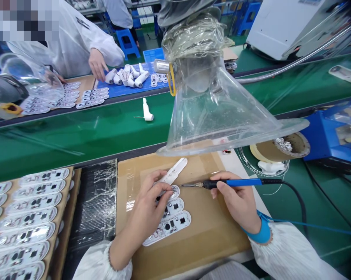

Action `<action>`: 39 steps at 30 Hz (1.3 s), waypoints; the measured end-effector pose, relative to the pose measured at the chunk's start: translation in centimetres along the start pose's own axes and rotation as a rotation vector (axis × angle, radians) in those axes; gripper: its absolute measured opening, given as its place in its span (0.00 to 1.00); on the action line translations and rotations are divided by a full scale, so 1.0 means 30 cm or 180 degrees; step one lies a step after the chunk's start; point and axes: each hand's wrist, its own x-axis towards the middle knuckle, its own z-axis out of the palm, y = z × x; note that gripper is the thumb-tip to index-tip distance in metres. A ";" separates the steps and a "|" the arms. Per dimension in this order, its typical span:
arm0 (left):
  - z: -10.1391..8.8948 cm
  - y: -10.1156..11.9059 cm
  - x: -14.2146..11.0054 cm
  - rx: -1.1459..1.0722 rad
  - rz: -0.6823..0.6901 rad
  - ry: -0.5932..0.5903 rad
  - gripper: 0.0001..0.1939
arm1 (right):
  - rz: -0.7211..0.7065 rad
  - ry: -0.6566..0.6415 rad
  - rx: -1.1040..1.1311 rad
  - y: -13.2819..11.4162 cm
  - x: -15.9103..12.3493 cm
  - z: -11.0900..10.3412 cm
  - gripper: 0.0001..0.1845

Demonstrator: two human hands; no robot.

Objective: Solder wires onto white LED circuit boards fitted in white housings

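Note:
My right hand grips a soldering iron by its blue handle, tip pointing left. That tip is close to the rounded end of a white circuit board, beside my left fingers. Thumb and fingers of my left hand are pinched together over this board; whatever they hold is too small to make out. Just beyond them a slim white plastic piece slants up to the right, its lower end hidden by the hand. Two more white circuit boards lie nearer me, partly covered by my left hand.
A clear fume hood hangs over the cardboard-covered work surface. Rows of boards lie on cardboard at left. A solder spool and blue machine are at right. One white handle-shaped part rests on the green belt; a co-worker sits opposite.

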 end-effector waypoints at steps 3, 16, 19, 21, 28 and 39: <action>0.012 -0.003 -0.008 0.0081 -0.0030 0.0007 0.08 | 0.0005 -0.0005 0.0022 0.002 -0.003 0.002 0.08; 0.042 -0.015 -0.024 0.0312 0.0057 -0.0125 0.07 | 0.0091 -0.0184 -0.0457 -0.004 -0.023 0.005 0.10; 0.037 -0.013 -0.024 0.0275 0.0057 -0.0167 0.07 | 0.0117 -0.0194 -0.0521 -0.002 -0.027 0.007 0.11; 0.035 -0.010 -0.024 0.0285 0.0042 -0.0203 0.07 | 0.0104 -0.0197 -0.0554 -0.001 -0.028 0.007 0.11; 0.031 -0.006 -0.023 0.0408 0.0053 -0.0262 0.07 | 0.0128 -0.0240 -0.0632 0.011 -0.035 0.004 0.12; 0.035 -0.007 -0.019 0.0459 0.0095 -0.0233 0.07 | -0.0039 -0.0299 -0.0590 0.005 -0.028 0.011 0.05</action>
